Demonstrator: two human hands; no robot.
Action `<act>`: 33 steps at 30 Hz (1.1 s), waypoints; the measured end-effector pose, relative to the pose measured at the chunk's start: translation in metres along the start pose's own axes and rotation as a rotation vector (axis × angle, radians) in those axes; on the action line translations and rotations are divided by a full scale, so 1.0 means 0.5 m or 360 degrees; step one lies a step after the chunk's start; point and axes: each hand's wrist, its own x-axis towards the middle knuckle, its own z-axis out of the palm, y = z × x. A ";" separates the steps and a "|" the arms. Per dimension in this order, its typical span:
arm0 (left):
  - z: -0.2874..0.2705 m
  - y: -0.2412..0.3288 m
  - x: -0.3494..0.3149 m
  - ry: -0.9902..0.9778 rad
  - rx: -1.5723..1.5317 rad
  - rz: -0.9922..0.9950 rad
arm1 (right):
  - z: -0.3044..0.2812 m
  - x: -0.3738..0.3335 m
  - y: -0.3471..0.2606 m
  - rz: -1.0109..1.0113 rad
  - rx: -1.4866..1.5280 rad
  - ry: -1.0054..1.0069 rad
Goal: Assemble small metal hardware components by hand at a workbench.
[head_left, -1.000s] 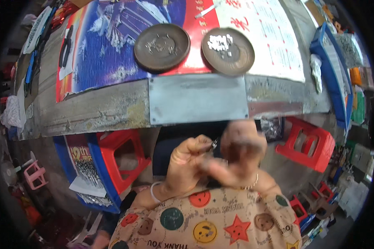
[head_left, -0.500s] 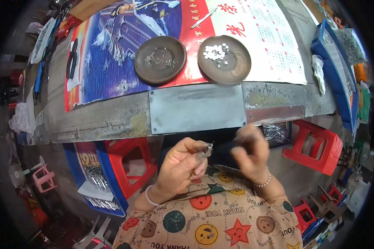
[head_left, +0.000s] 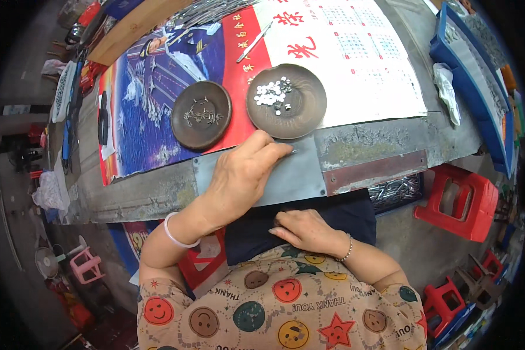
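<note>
My left hand (head_left: 242, 174) reaches over the grey metal plate (head_left: 300, 179) at the table's front edge. Its thumb and forefinger pinch a small shiny metal piece (head_left: 295, 151), just below a round brown dish (head_left: 309, 116) of small white and silver round parts (head_left: 272, 93). To the left stands a second brown dish (head_left: 184, 135) with thin metal pins (head_left: 203, 114) in it. My right hand (head_left: 306, 228) is over the dark cloth (head_left: 350, 216) on my lap, with fingers curled in. What it holds, if anything, is hidden.
A poster (head_left: 367, 96) covers much of the table, with silver tweezers (head_left: 254, 42) on it. Black-handled pliers (head_left: 103, 119) lie at the left. On the right are a blue tray (head_left: 469, 87) and a white crumpled bag (head_left: 447, 93). A red stool (head_left: 466, 204) stands below.
My left hand has moved forward from above my lap to the plate, carrying the small metal piece. The right hand has dropped leftward toward my lap. The whole view has shifted and turned slightly.
</note>
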 end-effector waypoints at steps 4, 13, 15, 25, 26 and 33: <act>-0.015 -0.013 0.013 -0.0251 0.0205 0.0095 | -0.006 0.006 0.013 0.0224 -0.0016 -0.0233; -0.050 -0.036 0.016 -0.0493 0.0337 0.0193 | 0.030 0.023 0.045 0.0035 -0.0092 0.0048; -0.060 -0.039 0.004 -0.0489 0.0345 0.0187 | 0.036 0.021 0.048 0.0050 -0.0070 0.0050; -0.080 -0.018 -0.033 -0.0381 0.0445 -0.0039 | 0.031 -0.003 0.070 0.0096 -0.0019 -0.0099; -0.074 -0.009 -0.024 -0.0387 0.0419 -0.0011 | 0.040 -0.006 0.073 -0.0006 -0.0039 0.0047; -0.022 0.016 0.036 -0.0479 0.0502 0.0212 | 0.011 0.006 0.030 0.0231 -0.0086 -0.0373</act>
